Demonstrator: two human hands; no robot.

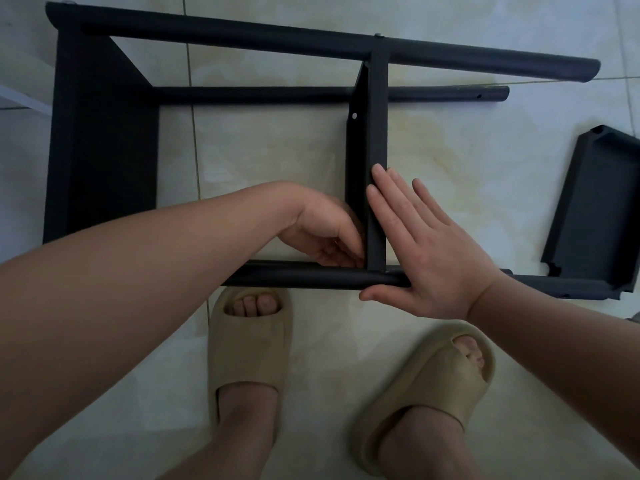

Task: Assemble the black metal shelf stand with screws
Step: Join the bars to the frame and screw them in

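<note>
Your flat-fingered right hand (427, 252) is bracing the stiff black metal shelf stand (376, 140); left hand (323, 233) is curling at its joint, grip indeterminate.

Pale tiled floor (270, 150) shows open between the wide black metal end panel (104, 150) at left and the narrow black metal cross shelf (375, 133) at centre; my left hand (325, 233) fills that bay's lower right corner. A thin round black metal tube (242, 94) fences it above, a thicker black tube (311, 278) below. My right hand (422, 251) lies flat against the shelf's right side; beyond it the floor is open up to the loose black metal tray (599, 209) at right.
</note>
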